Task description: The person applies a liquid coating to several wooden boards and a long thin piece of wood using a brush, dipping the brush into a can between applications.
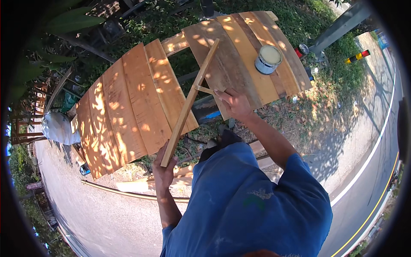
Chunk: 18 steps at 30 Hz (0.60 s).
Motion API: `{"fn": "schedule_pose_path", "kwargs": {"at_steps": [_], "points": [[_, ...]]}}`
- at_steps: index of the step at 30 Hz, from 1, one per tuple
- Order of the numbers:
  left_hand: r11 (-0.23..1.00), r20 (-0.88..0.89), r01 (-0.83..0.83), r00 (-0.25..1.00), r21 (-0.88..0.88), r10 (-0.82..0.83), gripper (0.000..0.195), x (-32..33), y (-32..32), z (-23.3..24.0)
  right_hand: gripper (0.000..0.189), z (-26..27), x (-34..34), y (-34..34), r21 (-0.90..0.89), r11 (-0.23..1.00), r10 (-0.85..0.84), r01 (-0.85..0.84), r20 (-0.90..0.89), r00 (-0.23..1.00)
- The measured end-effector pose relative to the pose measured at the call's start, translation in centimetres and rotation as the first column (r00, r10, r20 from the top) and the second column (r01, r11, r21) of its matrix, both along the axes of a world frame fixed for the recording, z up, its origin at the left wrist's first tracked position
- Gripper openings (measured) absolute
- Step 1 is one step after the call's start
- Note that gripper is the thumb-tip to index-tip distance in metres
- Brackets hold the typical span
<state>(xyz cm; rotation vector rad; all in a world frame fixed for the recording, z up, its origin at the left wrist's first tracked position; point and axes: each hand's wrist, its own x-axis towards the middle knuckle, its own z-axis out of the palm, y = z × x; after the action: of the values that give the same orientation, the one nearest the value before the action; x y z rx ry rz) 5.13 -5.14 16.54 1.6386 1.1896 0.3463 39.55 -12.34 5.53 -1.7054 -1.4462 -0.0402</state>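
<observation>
My left hand grips the near end of a long, narrow wooden strip, which slants away over a gap between wide wooden boards. With its fingertips, my right hand holds a short, thin piece, like a flat stick or brush, against the strip's side; its exact kind is unclear. Reddish-brown boards lie side by side on the left, and brown and yellowish boards on the right. An open can of pale paste or filler stands on the right-hand boards.
A white sack sits beyond the left boards. Long timber lengths lie on the ground at the near left. A metal post and a red can stand at the right. A road runs along the right side.
</observation>
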Motion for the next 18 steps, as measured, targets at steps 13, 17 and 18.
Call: {"fn": "schedule_pose_path", "kwargs": {"at_steps": [13, 17, 18], "points": [[0.988, -0.012, 0.067, 0.998, 0.137, -0.066, 0.058, 1.3, -1.8, -0.1, 0.019, 3.4, -1.5, -1.8, -0.329, 0.843, -0.308, -0.427, -0.944, 0.120], [0.997, -0.032, 0.010, 0.999, 0.071, -0.008, 0.058, 1.9, -2.6, 0.3, 0.018, 0.9, 4.1, 0.0, -0.230, 0.951, -0.119, -0.205, -0.887, 0.445], [0.999, -0.007, -0.047, 0.999, -0.005, 0.047, 0.057, 2.6, -3.2, 0.9, 0.017, -0.4, 5.9, 1.3, -0.210, 0.978, -0.132, 0.009, -0.580, 0.804]]}}
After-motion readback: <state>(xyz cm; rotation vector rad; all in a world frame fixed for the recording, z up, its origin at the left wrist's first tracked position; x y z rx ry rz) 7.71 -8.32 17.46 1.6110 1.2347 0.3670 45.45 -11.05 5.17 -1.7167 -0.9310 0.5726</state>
